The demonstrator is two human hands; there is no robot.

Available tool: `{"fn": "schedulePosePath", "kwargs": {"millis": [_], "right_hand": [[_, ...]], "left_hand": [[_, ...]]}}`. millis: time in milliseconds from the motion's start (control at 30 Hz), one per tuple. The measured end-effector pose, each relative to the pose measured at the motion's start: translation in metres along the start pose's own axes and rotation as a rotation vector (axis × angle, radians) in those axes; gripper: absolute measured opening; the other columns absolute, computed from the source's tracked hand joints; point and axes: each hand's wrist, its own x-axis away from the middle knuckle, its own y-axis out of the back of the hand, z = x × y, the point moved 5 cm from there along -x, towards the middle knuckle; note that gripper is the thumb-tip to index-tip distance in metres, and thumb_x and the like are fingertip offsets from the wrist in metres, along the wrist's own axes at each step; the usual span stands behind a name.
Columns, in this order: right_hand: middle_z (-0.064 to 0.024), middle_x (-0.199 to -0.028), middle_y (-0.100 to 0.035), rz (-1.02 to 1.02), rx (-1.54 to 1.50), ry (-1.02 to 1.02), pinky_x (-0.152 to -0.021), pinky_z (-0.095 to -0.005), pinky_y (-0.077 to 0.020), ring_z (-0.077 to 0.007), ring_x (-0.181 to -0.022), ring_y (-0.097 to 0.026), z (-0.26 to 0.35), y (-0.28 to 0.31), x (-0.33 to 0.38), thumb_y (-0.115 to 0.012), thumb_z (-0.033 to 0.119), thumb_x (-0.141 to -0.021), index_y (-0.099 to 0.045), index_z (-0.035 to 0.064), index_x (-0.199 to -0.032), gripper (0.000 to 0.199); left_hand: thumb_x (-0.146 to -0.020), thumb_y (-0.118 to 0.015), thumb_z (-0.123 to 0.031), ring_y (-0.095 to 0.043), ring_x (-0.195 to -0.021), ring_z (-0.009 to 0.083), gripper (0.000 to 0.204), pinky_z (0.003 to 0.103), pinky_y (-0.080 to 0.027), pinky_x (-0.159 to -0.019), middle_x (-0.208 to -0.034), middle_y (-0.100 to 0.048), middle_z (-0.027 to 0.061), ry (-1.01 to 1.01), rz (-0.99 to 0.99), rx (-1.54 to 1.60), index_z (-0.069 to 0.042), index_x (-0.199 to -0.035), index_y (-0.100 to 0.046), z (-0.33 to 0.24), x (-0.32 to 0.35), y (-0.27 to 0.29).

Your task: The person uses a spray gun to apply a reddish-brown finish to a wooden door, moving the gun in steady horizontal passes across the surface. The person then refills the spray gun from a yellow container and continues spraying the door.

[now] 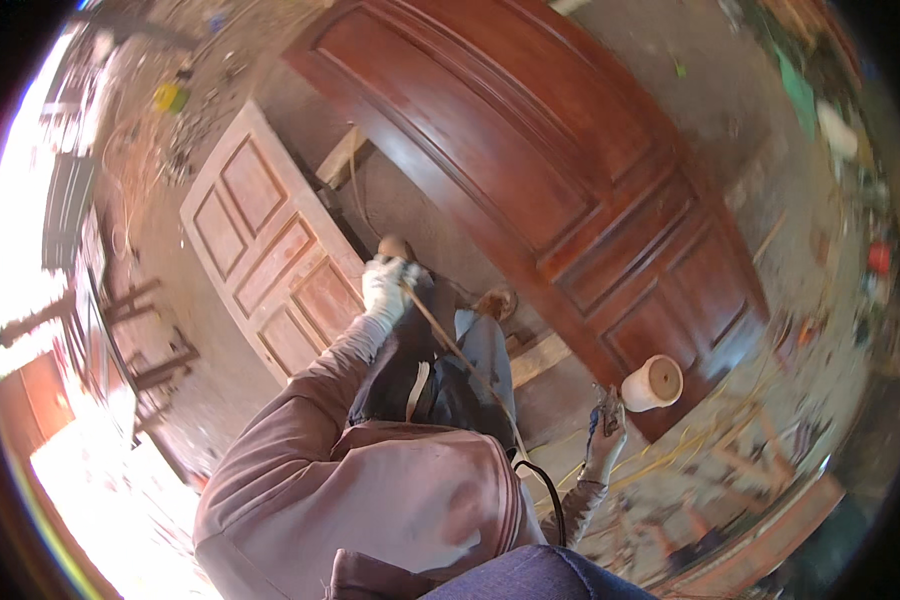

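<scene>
My left hand point(385, 287), in a whitish glove, is closed around a thin tan hose point(450, 342) in front of my legs. From there the hose slants down to the right toward my waist. My right hand point(604, 436) is held out low at the right, gripping what looks like a spray gun point(610, 402); its trigger area is hard to make out. A round cream cup point(653, 384) with a brown middle sits at the gun. Just beyond the cup lies a large, glossy red-brown panelled door point(490, 150), its near corner partly behind the cup.
A paler, matte panelled door point(270, 240) lies at the left of my legs. Wooden supports point(542, 362) show beside the glossy door. Yellowish cords point(660, 458) and scraps litter the floor at right. Metal frames point(135, 340) stand at the left, near bright light.
</scene>
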Motion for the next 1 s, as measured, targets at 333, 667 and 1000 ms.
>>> {"fn": "schedulePosePath", "kwargs": {"millis": [333,667,1000], "right_hand": [[-0.0115,-0.137,-0.055,0.069,-0.064,0.134,-0.094,-0.0311,-0.0495,-0.0176,-0.114,-0.057,0.163,-0.009,-0.066,-0.056,-0.003,-0.092,-0.044,0.0011,-0.143,0.053],[-0.006,-0.127,-0.058,0.31,0.058,0.518,-0.061,-0.0315,-0.0556,-0.0156,-0.094,-0.062,0.354,-0.188,-0.049,-0.056,0.018,-0.097,-0.048,0.0114,-0.141,0.046],[-0.0084,-0.129,-0.056,0.526,0.141,0.612,-0.064,-0.0326,-0.0539,-0.0182,-0.096,-0.061,0.49,-0.35,-0.025,-0.06,0.026,-0.095,-0.044,0.0089,-0.144,0.054]], "left_hand": [[-0.099,-0.042,-0.058,-0.051,-0.069,0.0099,0.053,0.027,-0.045,-0.063,-0.082,-0.055,-0.0012,-0.566,-0.431,0.086,-0.012,-0.118,-0.059,-0.251,-0.006,0.117],[-0.105,-0.042,-0.028,-0.059,-0.096,0.0194,0.032,0.033,-0.048,-0.086,-0.108,-0.062,0.0089,-1.055,-0.58,0.224,-0.004,-0.115,-0.061,-0.429,0.111,0.182],[-0.097,-0.054,-0.014,-0.065,-0.098,0.0198,0.044,0.032,-0.055,-0.083,-0.128,-0.06,0.015,-1.153,0.036,0.65,-0.001,-0.138,-0.045,-0.544,0.118,0.255]]}}
